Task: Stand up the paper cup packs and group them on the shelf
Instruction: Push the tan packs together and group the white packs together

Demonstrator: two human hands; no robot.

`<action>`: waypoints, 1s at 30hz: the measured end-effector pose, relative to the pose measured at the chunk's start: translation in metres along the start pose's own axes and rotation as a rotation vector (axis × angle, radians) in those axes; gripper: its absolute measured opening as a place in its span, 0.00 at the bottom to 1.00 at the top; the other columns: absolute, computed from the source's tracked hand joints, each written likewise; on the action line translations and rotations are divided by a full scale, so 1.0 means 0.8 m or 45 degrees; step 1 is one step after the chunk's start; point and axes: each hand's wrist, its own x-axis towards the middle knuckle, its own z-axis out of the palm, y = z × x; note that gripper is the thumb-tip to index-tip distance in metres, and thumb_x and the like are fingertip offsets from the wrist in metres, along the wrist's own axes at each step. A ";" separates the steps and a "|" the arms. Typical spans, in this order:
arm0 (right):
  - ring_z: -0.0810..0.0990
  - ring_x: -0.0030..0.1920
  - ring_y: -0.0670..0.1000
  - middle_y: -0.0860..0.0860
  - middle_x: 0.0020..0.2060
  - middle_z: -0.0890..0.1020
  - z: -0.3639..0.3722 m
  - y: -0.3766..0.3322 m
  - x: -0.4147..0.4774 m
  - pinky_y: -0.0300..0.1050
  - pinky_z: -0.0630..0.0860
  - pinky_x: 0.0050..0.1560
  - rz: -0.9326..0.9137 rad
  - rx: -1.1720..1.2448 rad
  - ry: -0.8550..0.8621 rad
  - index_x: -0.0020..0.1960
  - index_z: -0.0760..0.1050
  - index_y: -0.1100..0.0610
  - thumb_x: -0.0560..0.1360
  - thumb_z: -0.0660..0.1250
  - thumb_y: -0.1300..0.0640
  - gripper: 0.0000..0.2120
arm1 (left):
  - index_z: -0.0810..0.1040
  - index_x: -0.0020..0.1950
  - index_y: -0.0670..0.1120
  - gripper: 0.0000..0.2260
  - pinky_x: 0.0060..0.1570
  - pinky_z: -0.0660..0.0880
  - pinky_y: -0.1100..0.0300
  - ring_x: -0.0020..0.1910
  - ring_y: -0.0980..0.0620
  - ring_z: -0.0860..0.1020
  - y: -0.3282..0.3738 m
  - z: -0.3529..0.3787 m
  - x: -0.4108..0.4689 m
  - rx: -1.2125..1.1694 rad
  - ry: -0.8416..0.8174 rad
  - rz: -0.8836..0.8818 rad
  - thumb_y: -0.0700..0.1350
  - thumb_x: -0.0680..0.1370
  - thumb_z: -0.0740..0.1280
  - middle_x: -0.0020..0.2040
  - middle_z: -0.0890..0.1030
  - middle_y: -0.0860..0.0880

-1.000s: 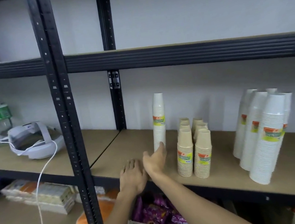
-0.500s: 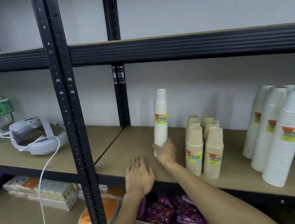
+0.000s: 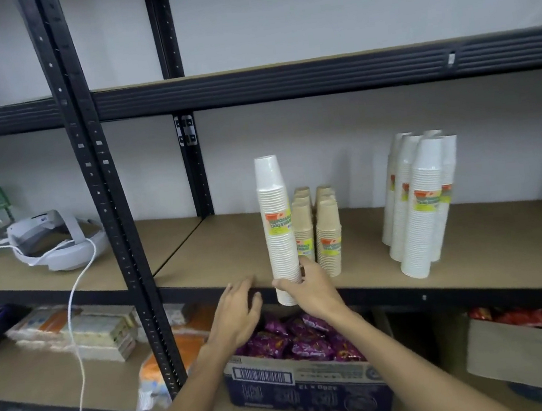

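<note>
The right hand [image 3: 310, 289] has thumb and fingers curled round the lower end of a tall white cup pack [image 3: 276, 218], thumb on the left side and fingers reaching round the right. The pack stands upright above the grip, long axis vertical, leaning hardly at all. Its bottom hangs over the front edge of the shelf [image 3: 226, 245], so it looks lifted rather than set down (the base is partly hidden by the hand). Just left of it, the left hand [image 3: 238, 311] hovers at that front edge with fingers relaxed, holding nothing; whether it touches the edge I cannot tell.

Just behind and to the right of the held pack stand the short brown cup packs [image 3: 327, 232], clustered upright near the front edge. The other white cup packs [image 3: 420, 207] stand further right, well apart. The coming move probably runs rightward along the front edge, past the brown cluster; the right hand is the nearer one.
</note>
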 end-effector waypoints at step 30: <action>0.79 0.55 0.47 0.48 0.56 0.78 -0.323 0.159 -0.024 0.49 0.78 0.57 0.227 -0.065 0.437 0.63 0.74 0.50 0.70 0.75 0.46 0.24 | 0.53 0.79 0.49 0.29 0.73 0.61 0.53 0.75 0.50 0.61 0.277 0.165 0.090 -0.296 -0.350 0.067 0.47 0.80 0.60 0.78 0.58 0.49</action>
